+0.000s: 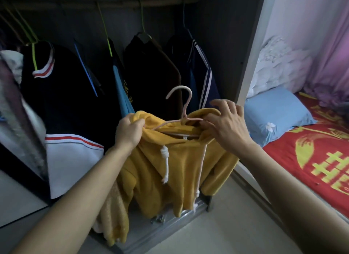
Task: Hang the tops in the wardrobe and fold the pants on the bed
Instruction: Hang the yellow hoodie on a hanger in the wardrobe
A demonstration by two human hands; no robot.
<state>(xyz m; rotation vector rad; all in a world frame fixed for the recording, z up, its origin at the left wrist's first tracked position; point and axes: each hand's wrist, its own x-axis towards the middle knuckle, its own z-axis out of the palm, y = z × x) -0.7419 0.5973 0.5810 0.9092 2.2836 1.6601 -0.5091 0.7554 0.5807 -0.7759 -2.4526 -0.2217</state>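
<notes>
Before the open wardrobe (pixel 222 46), L hand (pixel 130 131) grips the yellow hoodie (pixel 170 168) by the hood's left edge, fist closed on the cloth. R hand (pixel 226 125) pinches the right arm of the pink hanger (pixel 186 110) w/ thumb & forefinger at the neckline, other fingers spread. Hanger sits partly inside the neck, hook up & free, well below the rail (pixel 113 5). Hoodie hangs btw both hands, hem down by the sliding-door track (pixel 170 225); 2 white drawstrings (pixel 166 165) dangle in front. Behind it 5 dark tops (pixel 151 74) hang on the rail, more at far L unclear. To the right: bed (pixel 283 159) w/ red cover, 1 blue pillow (pixel 273 112)
</notes>
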